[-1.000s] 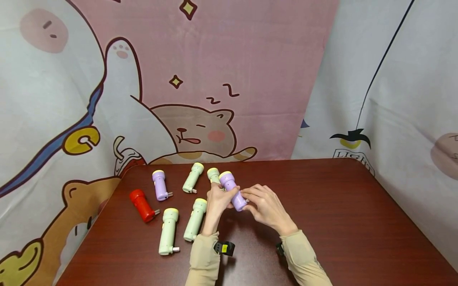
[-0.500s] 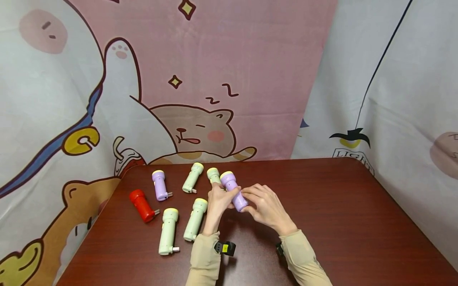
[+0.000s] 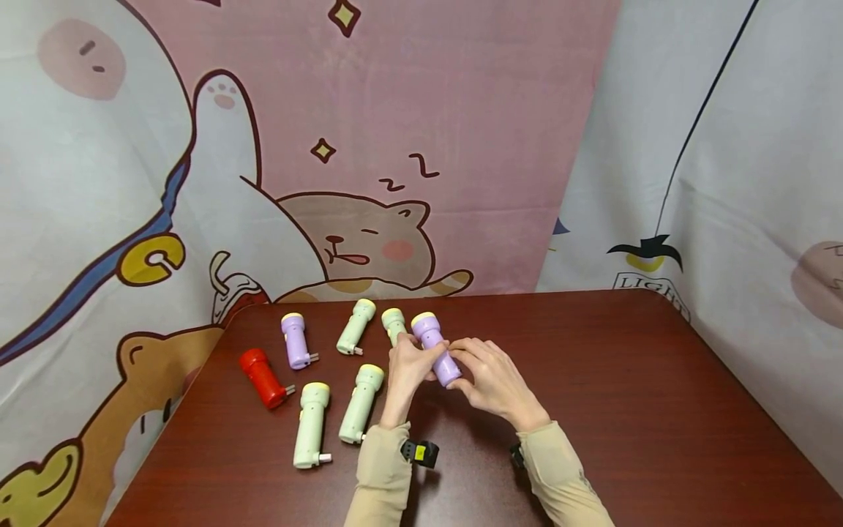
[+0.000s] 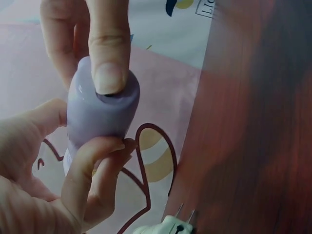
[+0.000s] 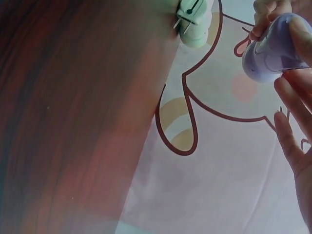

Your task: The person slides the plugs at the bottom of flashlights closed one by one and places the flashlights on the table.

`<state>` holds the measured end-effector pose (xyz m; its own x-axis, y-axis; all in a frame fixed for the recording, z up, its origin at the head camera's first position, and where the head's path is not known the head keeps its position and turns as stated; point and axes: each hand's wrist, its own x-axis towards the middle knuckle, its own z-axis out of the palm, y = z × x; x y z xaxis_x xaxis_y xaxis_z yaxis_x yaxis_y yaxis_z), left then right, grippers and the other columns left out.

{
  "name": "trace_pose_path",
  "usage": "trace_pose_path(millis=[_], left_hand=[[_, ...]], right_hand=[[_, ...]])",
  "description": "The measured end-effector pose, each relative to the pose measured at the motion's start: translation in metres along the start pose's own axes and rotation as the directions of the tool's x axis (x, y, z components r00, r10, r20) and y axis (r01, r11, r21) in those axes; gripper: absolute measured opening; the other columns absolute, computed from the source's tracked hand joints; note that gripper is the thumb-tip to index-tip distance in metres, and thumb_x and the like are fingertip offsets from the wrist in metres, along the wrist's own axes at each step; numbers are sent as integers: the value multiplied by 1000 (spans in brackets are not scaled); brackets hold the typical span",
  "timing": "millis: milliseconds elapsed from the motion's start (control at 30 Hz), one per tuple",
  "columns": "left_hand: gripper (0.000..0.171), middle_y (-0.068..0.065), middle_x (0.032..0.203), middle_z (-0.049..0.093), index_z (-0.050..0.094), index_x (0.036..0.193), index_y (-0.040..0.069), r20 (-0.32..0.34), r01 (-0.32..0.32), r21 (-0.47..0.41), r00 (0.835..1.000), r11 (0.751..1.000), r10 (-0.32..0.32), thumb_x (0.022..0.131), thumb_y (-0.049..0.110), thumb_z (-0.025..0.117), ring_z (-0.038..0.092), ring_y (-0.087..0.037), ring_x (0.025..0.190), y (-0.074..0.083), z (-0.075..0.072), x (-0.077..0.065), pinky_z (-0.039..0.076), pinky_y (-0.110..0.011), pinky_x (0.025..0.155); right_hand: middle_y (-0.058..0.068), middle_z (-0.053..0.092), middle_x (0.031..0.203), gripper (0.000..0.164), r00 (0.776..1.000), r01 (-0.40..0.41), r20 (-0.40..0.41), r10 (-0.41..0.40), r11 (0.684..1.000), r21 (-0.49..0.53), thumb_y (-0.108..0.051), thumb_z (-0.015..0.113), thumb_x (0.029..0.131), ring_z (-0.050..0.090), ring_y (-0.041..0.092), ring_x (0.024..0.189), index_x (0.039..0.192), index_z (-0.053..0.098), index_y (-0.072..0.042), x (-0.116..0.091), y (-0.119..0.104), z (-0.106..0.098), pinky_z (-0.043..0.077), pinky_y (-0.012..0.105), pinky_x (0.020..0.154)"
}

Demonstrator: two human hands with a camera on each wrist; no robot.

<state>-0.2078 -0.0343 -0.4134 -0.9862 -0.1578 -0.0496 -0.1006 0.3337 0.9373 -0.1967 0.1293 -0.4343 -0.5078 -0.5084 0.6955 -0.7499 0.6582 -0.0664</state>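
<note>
A purple flashlight [image 3: 431, 337] with a yellow rim is held above the table, its lamp end away from me. My left hand [image 3: 410, 364] grips its body from the left with thumb and curled fingers. At the tail end, my right hand [image 3: 492, 377] pinches it between thumb and fingers. In the left wrist view, the right thumb [image 4: 109, 75] presses on the flashlight's tail [image 4: 100, 117]. The right wrist view has the purple flashlight [image 5: 273, 53] at upper right, with both hands on it. No prongs show on it now.
Left on the table [image 3: 626, 410] lie a red flashlight [image 3: 265, 379], another purple flashlight [image 3: 296, 342], and several pale green flashlights [image 3: 312, 426]. One green flashlight [image 3: 394, 322] is partly hidden behind my left hand. Several have plug prongs sticking out sideways. A patterned cloth [image 3: 500, 146] hangs behind.
Prongs visible at the held flashlight's tail a second ago are out of sight now. Both hands and the flashlight have shifted slightly right.
</note>
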Motion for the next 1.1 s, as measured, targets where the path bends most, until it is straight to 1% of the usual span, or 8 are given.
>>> trace_pose_path(millis=[67,267,400,500,700,833,967,1100], left_hand=[[58,-18,82,63,49,106,-6,8,0,-8,1000,1000,0,75,34,77,65,-20,49,2,4,2,53,-27,45],[57,-16,81,59,48,103,-6,31,-33,-13,999,999,33,74,34,77,67,-27,53,12,20,10,54,-30,47],[56,-12,77,60,50,99,-2,40,-59,58,998,997,56,73,39,78,66,-25,53,18,38,15,53,-29,46],[59,-11,76,60,51,102,-2,53,-64,109,997,992,59,72,41,78,63,-21,55,22,55,19,53,-28,49],[60,-15,79,61,50,107,-2,71,-68,135,996,988,59,71,34,80,63,-25,62,25,96,21,54,-31,46],[62,-15,80,63,50,108,0,61,-96,212,995,973,85,68,35,82,65,-30,68,26,121,21,51,-27,43],[68,-15,83,65,50,112,0,60,-113,312,993,943,99,67,40,83,67,-32,75,26,141,22,53,-31,56],[73,-15,89,65,50,117,0,89,-123,375,991,919,96,67,43,83,67,-31,83,25,156,22,55,-36,68]], right_hand=[[4,66,106,46,1000,-14,4,14,1000,6,-25,86,64,62,18,98,102,68,-5,-1,3,-1,50,35,82],[3,64,110,49,992,-113,58,113,994,7,-24,88,63,61,18,101,105,68,-7,-4,15,-14,50,36,81],[4,64,112,51,978,-182,101,183,983,-13,-25,88,63,62,20,101,107,68,-7,-9,26,-26,50,39,80],[6,64,114,52,962,-236,136,238,971,-29,-25,87,64,62,22,101,109,67,-7,-16,36,-35,50,41,80],[9,60,119,49,904,-373,213,370,927,-27,-24,82,71,61,27,105,114,66,-6,-32,52,-56,49,49,83],[11,60,119,45,885,-431,166,435,900,-58,-20,79,74,59,31,107,114,65,-3,-43,62,-69,47,52,82],[12,61,118,40,869,-476,109,483,876,-84,-18,76,77,58,33,107,112,66,-2,-50,67,-78,46,53,80],[13,60,119,37,847,-513,97,522,852,-102,-17,73,79,57,34,108,112,66,-2,-56,69,-82,45,55,79]])
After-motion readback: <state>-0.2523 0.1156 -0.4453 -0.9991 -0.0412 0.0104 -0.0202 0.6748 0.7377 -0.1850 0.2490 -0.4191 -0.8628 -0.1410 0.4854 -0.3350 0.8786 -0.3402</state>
